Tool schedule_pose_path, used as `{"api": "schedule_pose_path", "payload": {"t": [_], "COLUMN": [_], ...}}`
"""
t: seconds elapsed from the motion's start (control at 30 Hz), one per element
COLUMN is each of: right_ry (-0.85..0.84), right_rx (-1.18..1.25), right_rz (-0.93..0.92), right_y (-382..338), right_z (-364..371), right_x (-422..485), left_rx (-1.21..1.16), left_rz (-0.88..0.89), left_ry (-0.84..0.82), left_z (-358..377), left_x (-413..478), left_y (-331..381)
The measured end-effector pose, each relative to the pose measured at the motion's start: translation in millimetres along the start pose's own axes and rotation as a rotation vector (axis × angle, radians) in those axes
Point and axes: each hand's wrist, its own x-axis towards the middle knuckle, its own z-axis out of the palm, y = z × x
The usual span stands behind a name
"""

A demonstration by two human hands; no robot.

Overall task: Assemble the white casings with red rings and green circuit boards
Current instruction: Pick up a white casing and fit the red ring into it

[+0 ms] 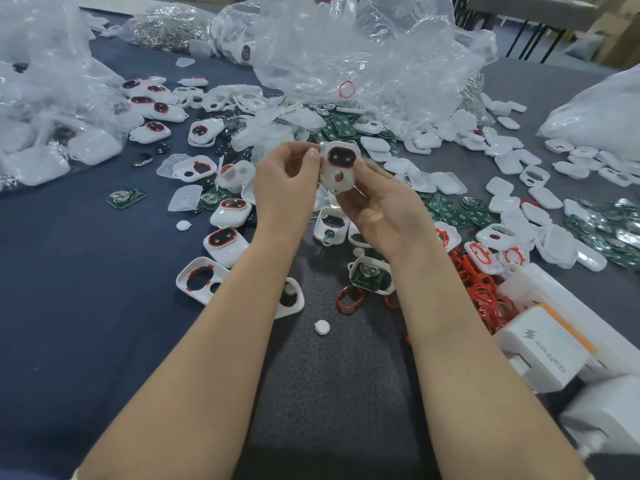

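Fingertips (313, 153) of the left hand (284, 188) curled in, thumb and forefinger pinching the upper left edge of a white casing (337, 178). Right hand (384, 209) cupped under and beside the same casing, thumb laid on its right edge, other fingers wrapped behind and hidden. Casing held upright above the table, face toward the camera, with a red ring (329, 156) round a dark window in its upper half and a small hole below.

Nearest, at the lower right, white boxes (540, 348) on the table edge. On the grey mat (329, 393) between the forearms, a small white round cap (322, 326). Just past it, a loose ring (349, 299) beside an open shell holding a green circuit board (367, 276). To the right, a heap of red rings (485, 296). To the left, on the dark blue cloth (69, 271), a ring-fitted shell (183, 277) and two closed, ringed units (227, 242). Farther out, a lone board (125, 197) at left, stacked green boards (453, 214) at right, scattered white shells all around. At the far edge, crumpled clear plastic bags (363, 64).
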Motion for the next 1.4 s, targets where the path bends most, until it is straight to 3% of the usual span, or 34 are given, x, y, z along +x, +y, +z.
{"api": "schedule_pose_path", "payload": {"t": [0.1,0.2,0.3,0.5,0.6,0.67,0.8,0.93,1.03,1.2,1.4], "right_ry": [0.086,0.245,0.230,-0.017,0.017,0.056,-0.113,-0.129,-0.084,0.018,-0.037], "right_rx": [-0.084,-0.589,-0.918,-1.145,-0.982,-0.924,-1.447,-1.956,-1.988,-1.570,-1.933], "right_rz": [-0.107,-0.429,-0.601,-0.566,-0.515,-0.484,-0.506,-0.487,-0.596,-0.558,-0.576], "right_y": [1.2,4.6,9.9,5.4,-0.4,-3.2,11.6,35.5,42.8,30.8,49.0], "right_z": [0.2,-1.5,1.7,5.6,7.7,5.9,9.3,14.8,17.4,15.5,19.3], "right_x": [1.5,0.6,-2.9,-5.0,-7.4,-9.2,-12.6,-5.6,-5.5,-7.1,-6.5], "left_rx": [0.034,0.099,0.099,0.045,0.019,-0.028,-0.180,-0.283,-0.288,-0.259,-0.268], "left_rz": [0.062,0.116,0.075,0.009,-0.025,-0.088,-0.145,-0.193,-0.221,-0.216,-0.214], "left_ry": [-0.010,-0.131,-0.278,-0.180,-0.128,-0.003,0.222,0.232,0.181,0.099,0.185], "left_z": [-0.1,4.9,10.0,-3.7,-10.7,-17.3,-28.3,-28.0,-25.8,-21.0,-21.3], "left_x": [-2.2,-6.8,-9.6,0.7,6.5,13.5,21.6,21.1,19.2,15.5,21.1], "left_y": [0.6,3.7,5.3,3.7,3.8,3.3,3.7,4.3,4.0,2.9,1.8]}}
